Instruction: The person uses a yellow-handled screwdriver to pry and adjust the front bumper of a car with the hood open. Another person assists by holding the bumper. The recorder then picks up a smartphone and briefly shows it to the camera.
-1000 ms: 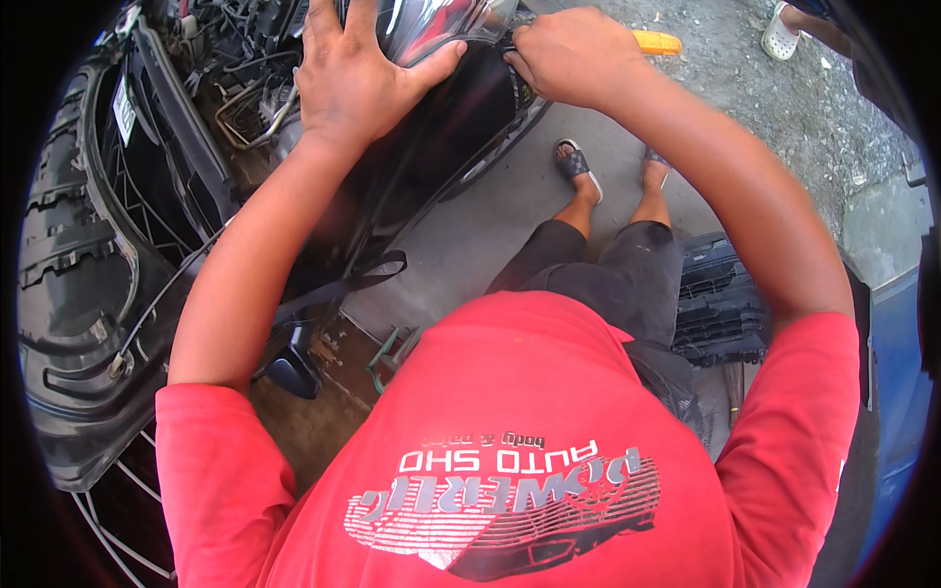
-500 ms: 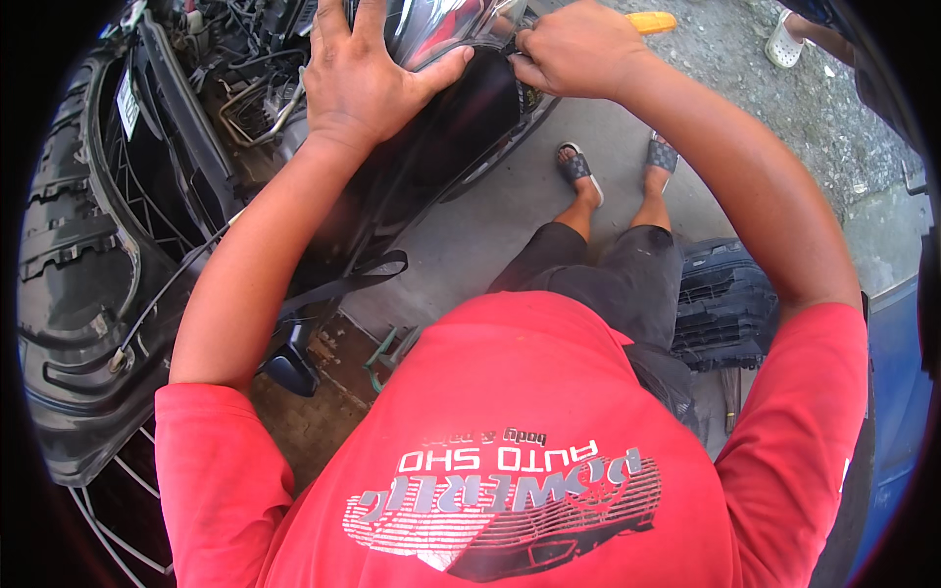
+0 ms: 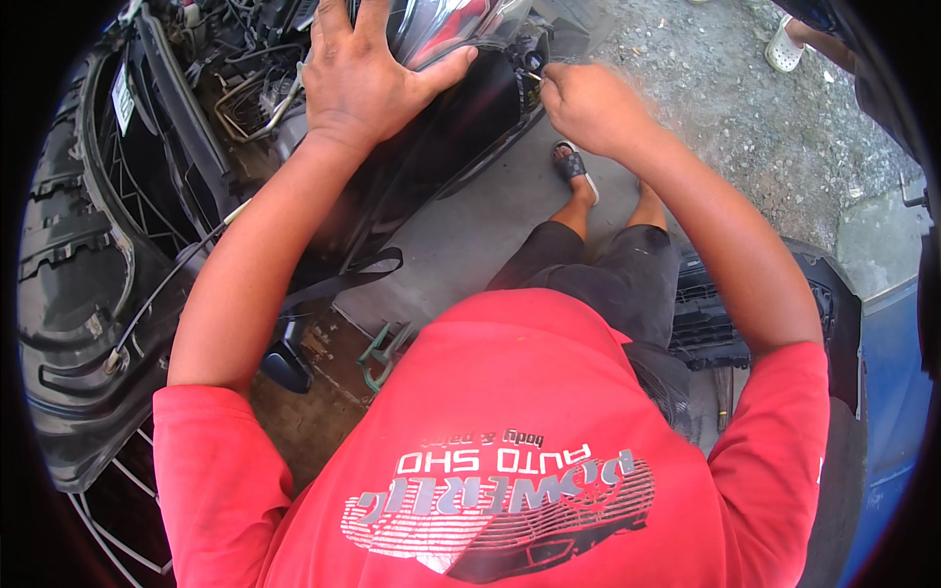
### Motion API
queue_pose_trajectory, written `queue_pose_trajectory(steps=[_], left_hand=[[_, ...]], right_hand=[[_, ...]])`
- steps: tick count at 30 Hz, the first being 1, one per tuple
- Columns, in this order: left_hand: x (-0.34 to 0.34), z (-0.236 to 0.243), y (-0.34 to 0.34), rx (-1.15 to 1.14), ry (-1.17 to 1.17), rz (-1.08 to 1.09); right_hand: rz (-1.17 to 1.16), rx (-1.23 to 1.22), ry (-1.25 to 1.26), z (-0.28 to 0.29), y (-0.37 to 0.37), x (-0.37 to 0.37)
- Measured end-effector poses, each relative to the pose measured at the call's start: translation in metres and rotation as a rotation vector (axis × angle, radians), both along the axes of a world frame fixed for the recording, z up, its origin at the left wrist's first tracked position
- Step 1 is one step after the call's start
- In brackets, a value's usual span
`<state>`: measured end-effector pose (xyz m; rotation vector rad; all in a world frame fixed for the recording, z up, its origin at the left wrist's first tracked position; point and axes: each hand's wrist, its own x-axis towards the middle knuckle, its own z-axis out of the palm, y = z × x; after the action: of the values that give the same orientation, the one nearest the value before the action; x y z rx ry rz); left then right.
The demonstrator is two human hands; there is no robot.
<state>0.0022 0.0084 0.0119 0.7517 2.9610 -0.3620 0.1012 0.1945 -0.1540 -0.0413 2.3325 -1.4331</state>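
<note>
Work at the front corner of the vehicle looks partway along. The clear lamp cover [image 3: 456, 27] sits at the top edge of the view, up against the glossy black panel [image 3: 446, 127], so the two parts are already together, at least by position. The left hand [image 3: 355, 86] is spread wide over the lamp's near side, thumb stretched along its lower edge, fingers running out of view. The right hand [image 3: 594, 106] is closed up, thumb and fingers pinched on a thin shaft [image 3: 532, 75] that points at the panel's outer end, so this joint appears to be the part being worked on. The lamp is cropped and its mounts lie out of sight, so I cannot fairly tell whether it is fastened or loose.

Elsewhere, much looks unfinished. The engine bay [image 3: 250, 59] lies uncovered, its hoses and bent metal pipes [image 3: 233, 118] exposed. A black slatted part [image 3: 701, 323] lies apart from the vehicle, low beside the person's right leg, fitted to nothing that shows. A black strap [image 3: 338, 282] hangs in a loop below the panel, and a green metal frame [image 3: 377, 358] stands near the person's left side, apart from both hands.
</note>
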Motion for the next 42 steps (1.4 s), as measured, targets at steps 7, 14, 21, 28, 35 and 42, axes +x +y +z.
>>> queue_pose_trajectory(steps=[7,14,21,28,35,42], left_hand=[[-0.001,-0.002,-0.001,0.021,0.016,-0.029],[-0.002,-0.001,0.000,0.033,0.030,-0.052],[-0.003,-0.002,-0.001,0.029,0.024,-0.061],[-0.004,-0.003,-0.004,0.037,0.040,-0.073],[-0.002,-0.005,-0.007,0.050,0.046,-0.062],[-0.003,-0.003,-0.007,0.092,0.048,-0.072]], right_hand=[[-0.231,-0.058,-0.185,0.003,-0.033,0.010],[-0.213,-0.066,-0.252,0.010,-0.032,0.002],[-0.411,-0.030,-0.260,0.019,-0.051,0.008],[-0.429,-0.191,-0.372,0.022,-0.053,0.016],[-0.458,-0.163,-0.452,0.027,-0.053,0.008],[-0.585,-0.237,-0.493,0.021,-0.070,0.002]])
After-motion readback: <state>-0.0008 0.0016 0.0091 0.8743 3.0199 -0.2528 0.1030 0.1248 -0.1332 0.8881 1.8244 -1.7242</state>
